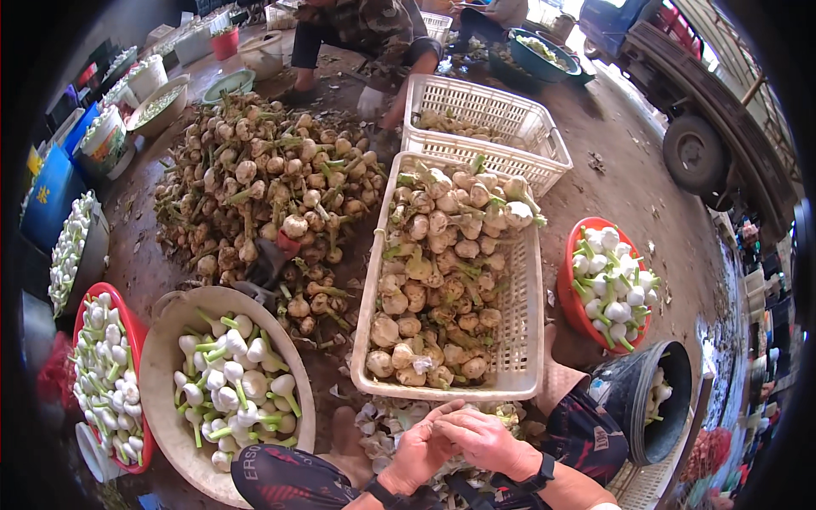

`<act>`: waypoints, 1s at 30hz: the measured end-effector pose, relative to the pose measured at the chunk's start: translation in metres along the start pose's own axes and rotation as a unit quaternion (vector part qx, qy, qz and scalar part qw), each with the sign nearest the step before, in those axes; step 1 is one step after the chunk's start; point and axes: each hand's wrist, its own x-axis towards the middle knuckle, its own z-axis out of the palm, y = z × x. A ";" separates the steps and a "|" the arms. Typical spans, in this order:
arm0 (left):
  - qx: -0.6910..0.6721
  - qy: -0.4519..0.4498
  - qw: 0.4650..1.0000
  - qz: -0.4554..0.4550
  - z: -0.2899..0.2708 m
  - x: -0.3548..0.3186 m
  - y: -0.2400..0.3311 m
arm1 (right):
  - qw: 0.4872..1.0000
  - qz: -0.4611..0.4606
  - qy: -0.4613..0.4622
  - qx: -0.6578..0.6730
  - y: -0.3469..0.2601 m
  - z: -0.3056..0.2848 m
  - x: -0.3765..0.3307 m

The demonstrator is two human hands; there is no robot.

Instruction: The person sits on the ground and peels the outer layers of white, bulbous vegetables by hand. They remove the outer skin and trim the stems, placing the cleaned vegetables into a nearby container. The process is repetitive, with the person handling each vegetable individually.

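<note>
Low in the head view, my left hand [418, 452] and my right hand [490, 440] meet, fingers curled together. Whatever sits between them is hidden by the fingers. Loose garlic skins [382, 429] lie beneath and around them. Just beyond my hands stands a cream plastic crate [529, 323] holding unpeeled, dirt-stained garlic bulbs [416, 293] with cut stems. To my left, a round pale basin [161, 374] contains cleaned white garlic bulbs [229, 395] with short green stems.
A large garlic heap [255, 178] covers the floor ahead left. Red basins of white garlic stand left [140, 340] and right [571, 289]. A black bucket [676, 416] leans at right. Another crate [544, 161] adjoins mine; a co-worker [365, 34] crouches beyond. A truck [697, 127] stands far right.
</note>
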 end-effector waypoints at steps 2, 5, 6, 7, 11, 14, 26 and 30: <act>-0.033 -0.016 0.999 -0.003 -0.003 0.001 -0.001 | 1.000 -0.009 -0.009 0.004 0.003 0.000 0.001; -0.057 -0.040 0.998 0.001 -0.008 0.004 0.000 | 1.000 -0.014 -0.026 0.012 0.007 -0.003 0.006; -0.055 -0.039 0.998 0.002 -0.008 0.006 0.000 | 0.999 -0.012 -0.031 0.015 0.009 -0.004 0.007; -0.052 -0.038 0.998 0.003 -0.008 0.007 0.001 | 0.999 -0.016 -0.030 0.016 0.011 -0.003 0.009; -0.101 -0.032 0.994 0.003 -0.010 0.009 0.002 | 0.999 -0.011 -0.029 0.023 0.016 0.001 0.018; -0.081 -0.028 0.996 0.013 -0.011 0.011 0.003 | 0.999 0.005 -0.008 0.051 0.026 0.006 0.023; -0.041 0.069 0.997 0.021 0.030 0.003 0.029 | 0.948 -0.006 0.110 -0.300 0.151 -0.026 0.150; 0.020 0.078 0.996 0.032 0.001 0.019 0.021 | 0.908 0.037 0.054 -0.413 0.219 -0.025 0.206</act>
